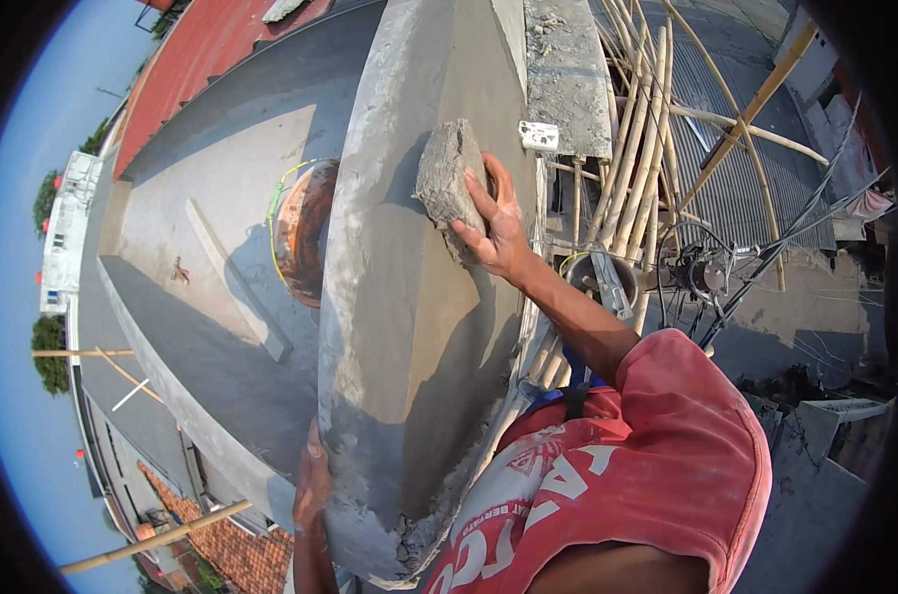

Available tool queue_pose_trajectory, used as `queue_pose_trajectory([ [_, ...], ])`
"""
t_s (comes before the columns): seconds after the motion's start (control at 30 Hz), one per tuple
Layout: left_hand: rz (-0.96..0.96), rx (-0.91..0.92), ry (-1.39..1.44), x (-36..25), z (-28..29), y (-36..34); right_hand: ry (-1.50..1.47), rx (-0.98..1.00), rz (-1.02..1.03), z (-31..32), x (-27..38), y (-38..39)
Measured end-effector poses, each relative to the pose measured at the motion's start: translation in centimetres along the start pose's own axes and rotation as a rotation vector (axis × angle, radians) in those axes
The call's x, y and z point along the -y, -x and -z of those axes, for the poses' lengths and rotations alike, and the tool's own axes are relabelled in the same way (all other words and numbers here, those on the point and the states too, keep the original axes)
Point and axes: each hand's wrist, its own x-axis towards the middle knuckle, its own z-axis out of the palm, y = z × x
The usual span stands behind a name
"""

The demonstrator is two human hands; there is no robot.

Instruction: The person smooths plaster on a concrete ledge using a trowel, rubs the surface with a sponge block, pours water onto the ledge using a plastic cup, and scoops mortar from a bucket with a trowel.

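My right hand [497, 223] grips a rough grey block [445, 183], crusted with cement, with its fingers spread over the block's near side. The block is against the smooth plastered face of a concrete ledge [370, 327], which runs from the top of the view down to the lower middle. Damp, darker patches and shadows mark the plaster around it. Lower down, my left hand [312, 480] rests along the ledge's left edge, its fingers stretched upward and partly hidden; nothing shows in it.
Left of the ledge, a recessed concrete floor holds an orange-brown tub [305, 233] and a long plank [233, 277]. A bucket [607, 282] with a metal tool stands near my right forearm. Bamboo poles [652, 148], overhead wires [766, 267] and a drop lie to the right.
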Motion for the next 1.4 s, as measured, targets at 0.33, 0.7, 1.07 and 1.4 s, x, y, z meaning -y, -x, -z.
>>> queue_pose_trajectory([
  [0.33, 0.085, 0.078, 0.139, -0.8, 2.8, -3.9, -0.011, -0.014, -0.230, -0.2, -3.5, -0.7],
  [0.7, -0.130, -0.240, 0.148, -5.9, -2.0, -13.7, 0.006, 0.009, -0.396, -0.5, -8.9, -6.1],
  [1.07, -0.195, -0.301, -0.237, -8.5, -2.6, -13.9, 0.039, -0.070, -0.517, -0.5, -19.7, -11.7],
  [1.4, -0.169, -0.309, -0.263, -7.8, -2.7, -13.7, 0.019, -0.037, -0.746, 1.1, -32.4, -20.2],
])
